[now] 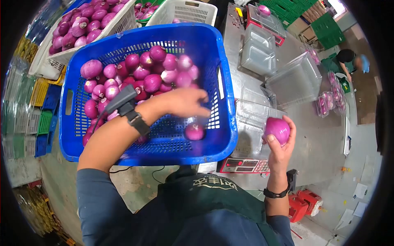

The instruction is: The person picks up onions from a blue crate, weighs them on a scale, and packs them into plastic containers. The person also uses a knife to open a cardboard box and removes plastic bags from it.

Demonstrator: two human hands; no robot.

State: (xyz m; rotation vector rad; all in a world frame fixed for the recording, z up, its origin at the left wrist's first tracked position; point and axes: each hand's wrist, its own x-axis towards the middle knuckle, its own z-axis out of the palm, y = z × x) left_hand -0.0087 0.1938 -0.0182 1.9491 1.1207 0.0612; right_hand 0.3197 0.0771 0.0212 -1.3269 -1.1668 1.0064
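Observation:
My left hand (189, 102) reaches over the blue basket (193, 159), a little blurred, with its fingers apart and nothing seen in them. Just below its fingers, a single red onion (194, 131) lies on the basket floor. More red onions (152, 83) are heaped at the back and left of the basket, partly hidden by my forearm. To the right, my right hand (283, 143) is closed around a peeled-looking red onion (276, 130). That onion is held up beside a clear plastic tray (250, 116) on a red-edged weighing scale (246, 165).
A white crate of red onions (45, 61) stands behind on the left, and another white crate (184, 13) at the back. Stacked clear trays (258, 51) and a large clear stack (297, 82) occupy the metal table (303, 160). Farther right, a person (348, 61) stands near packed onions (328, 100).

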